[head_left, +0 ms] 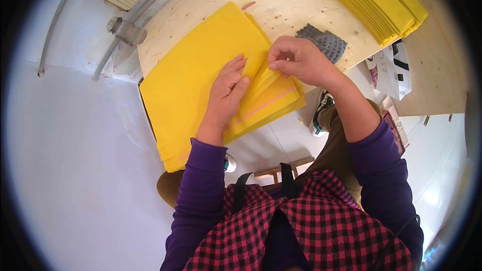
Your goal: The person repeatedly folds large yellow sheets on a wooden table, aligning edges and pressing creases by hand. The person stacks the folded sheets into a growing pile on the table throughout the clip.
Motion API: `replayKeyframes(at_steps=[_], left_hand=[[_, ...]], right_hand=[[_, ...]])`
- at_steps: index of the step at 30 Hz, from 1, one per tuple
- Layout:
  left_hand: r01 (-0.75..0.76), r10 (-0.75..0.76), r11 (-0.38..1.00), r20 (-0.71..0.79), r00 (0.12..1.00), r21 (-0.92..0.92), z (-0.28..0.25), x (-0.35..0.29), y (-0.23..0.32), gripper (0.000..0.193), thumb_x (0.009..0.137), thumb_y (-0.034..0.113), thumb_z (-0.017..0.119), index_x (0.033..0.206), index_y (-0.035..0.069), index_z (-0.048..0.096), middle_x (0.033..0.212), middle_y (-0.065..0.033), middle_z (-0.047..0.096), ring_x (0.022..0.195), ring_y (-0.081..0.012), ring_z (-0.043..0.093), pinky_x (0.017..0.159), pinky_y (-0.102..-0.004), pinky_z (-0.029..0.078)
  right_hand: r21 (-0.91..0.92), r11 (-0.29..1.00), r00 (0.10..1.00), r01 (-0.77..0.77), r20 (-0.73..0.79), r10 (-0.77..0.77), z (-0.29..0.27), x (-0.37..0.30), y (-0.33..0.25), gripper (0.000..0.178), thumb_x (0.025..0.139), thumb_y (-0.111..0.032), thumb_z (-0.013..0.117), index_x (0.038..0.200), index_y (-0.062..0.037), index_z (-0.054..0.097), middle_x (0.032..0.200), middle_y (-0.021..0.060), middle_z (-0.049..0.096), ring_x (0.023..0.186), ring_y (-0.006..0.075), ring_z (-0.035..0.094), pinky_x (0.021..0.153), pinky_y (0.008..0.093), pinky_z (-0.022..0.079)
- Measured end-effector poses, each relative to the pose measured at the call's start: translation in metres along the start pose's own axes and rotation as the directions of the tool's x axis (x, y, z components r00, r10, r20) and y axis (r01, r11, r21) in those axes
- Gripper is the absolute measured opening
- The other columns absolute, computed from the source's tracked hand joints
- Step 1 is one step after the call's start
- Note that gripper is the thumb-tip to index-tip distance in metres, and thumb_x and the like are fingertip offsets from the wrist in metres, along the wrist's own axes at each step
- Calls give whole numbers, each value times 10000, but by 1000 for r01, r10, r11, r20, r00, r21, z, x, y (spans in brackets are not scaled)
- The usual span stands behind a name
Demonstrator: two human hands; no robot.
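Observation:
A stack of flat yellow sheets (196,70), fabric-like in look, lies on the wooden table and juts past its near edge. My left hand (231,88) rests on the top sheet, fingers stretched out and pointing away from me. With thumb and forefinger my right hand (298,60) pinches the raised right corner of a yellow sheet, folding it up off the pile. Below the lifted part, a pink strip (263,106) runs along the sheet underneath. Just beyond my right hand sits a crumpled grey knitted cloth (324,42).
Folded yellow bundles (366,0) are piled at the table's far right. A clear jar (125,30) stands by the wall at left. The plywood table (201,5) bears red marks. A white printed bag (391,70) hangs beside the right edge. My legs are under the table's near side.

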State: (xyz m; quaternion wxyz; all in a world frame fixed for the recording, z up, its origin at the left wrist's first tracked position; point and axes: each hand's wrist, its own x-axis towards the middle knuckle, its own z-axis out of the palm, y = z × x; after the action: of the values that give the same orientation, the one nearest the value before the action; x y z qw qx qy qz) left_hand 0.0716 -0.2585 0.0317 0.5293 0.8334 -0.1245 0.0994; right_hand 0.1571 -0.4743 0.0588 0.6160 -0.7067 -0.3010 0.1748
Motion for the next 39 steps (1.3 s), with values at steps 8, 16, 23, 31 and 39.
replayKeyframes(at_steps=[8, 16, 23, 31, 39], left_hand=[[12, -13, 999, -14, 1000, -36, 2, -1, -1, 207, 917, 113, 572, 1043, -32, 649, 1287, -174, 571, 1319, -342, 424, 1080, -405, 327], [-17, 23, 995, 52, 998, -102, -4, -2, 8, 353, 839, 138, 651, 1164, 2, 629, 1315, -138, 561, 1351, -338, 379, 1108, -412, 284], [49, -44, 995, 56, 997, -89, -2, 0, 9, 331, 802, 63, 609, 1127, 14, 652, 1329, -129, 553, 1352, -336, 375, 1098, -411, 299], [54, -50, 991, 39, 998, -124, -1, -2, 6, 287, 815, 66, 608, 1091, 11, 661, 1320, -133, 558, 1352, -338, 377, 1083, -408, 314], [52, -46, 990, 48, 998, -131, -2, -1, 3, 277, 821, 77, 614, 1086, 11, 663, 1320, -133, 558, 1353, -339, 376, 1084, -411, 313]], right_hand=[[126, 971, 973, -204, 131, 188, 0, -2, -13, 52, 908, -68, 609, 895, -23, 585, 738, -11, 589, 587, 61, 569, 559, 207, 471], [281, 940, 981, -195, 78, 180, 10, 9, -13, 84, 906, -96, 619, 893, -14, 606, 779, 14, 625, 648, 87, 620, 597, 221, 505], [147, 986, 997, -80, 3, 80, -1, 7, -8, 110, 845, -63, 669, 939, -21, 627, 840, 9, 617, 781, 99, 595, 686, 235, 479], [-350, 936, 973, 24, 223, 58, -22, -2, 10, 157, 717, -76, 735, 849, -44, 656, 778, 34, 564, 759, 169, 534, 676, 304, 428], [-315, 949, 992, -1, 117, 40, -21, -1, 13, 103, 765, -93, 702, 813, -17, 651, 795, 62, 608, 749, 177, 571, 683, 300, 458]])
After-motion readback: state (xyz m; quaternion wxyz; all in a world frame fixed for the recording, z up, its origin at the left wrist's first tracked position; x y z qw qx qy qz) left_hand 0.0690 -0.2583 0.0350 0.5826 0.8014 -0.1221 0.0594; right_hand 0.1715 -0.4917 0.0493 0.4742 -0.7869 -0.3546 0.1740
